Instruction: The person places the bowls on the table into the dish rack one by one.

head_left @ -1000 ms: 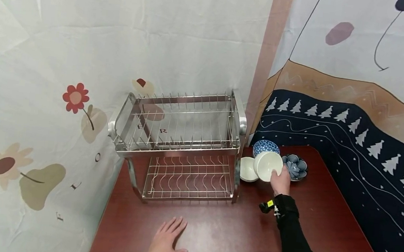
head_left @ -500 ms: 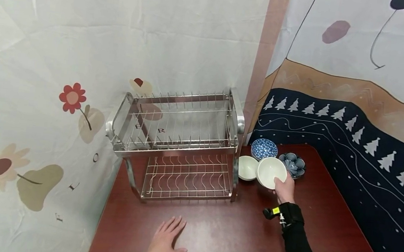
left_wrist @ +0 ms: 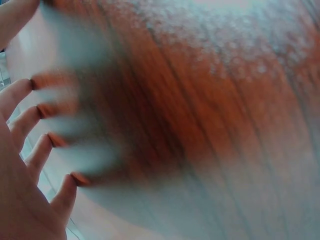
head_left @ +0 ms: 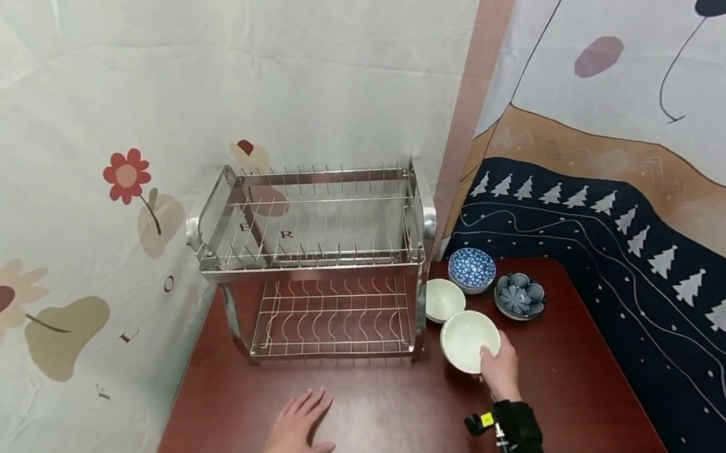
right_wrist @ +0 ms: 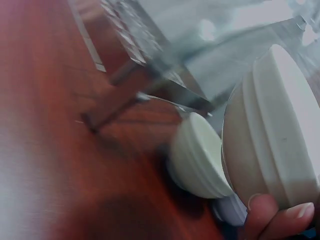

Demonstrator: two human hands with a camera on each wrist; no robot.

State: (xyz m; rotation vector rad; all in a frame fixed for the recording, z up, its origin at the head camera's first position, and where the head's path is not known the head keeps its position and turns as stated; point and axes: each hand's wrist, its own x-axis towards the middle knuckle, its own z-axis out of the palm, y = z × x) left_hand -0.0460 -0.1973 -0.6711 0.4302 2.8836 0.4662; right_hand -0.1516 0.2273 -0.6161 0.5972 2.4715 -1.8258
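Observation:
A white bowl is gripped at its right rim by my right hand, thumb over the edge and fingers beneath. In the right wrist view the held bowl shows its ridged outer side, with fingertips against it. Behind it a second white bowl stands on the table by the rack's right legs. My left hand rests on the table with fingers spread, holding nothing; the left wrist view shows its fingertips on the wood.
A two-tier metal dish rack stands on the reddish-brown table, left of the bowls. A blue patterned bowl and a dark flower-shaped bowl sit at the back right. Printed cloth hangs behind.
My right hand has drawn the white bowl toward me, away from the bowls behind, leaving the flower-shaped bowl in full view. The left hand stays in place.

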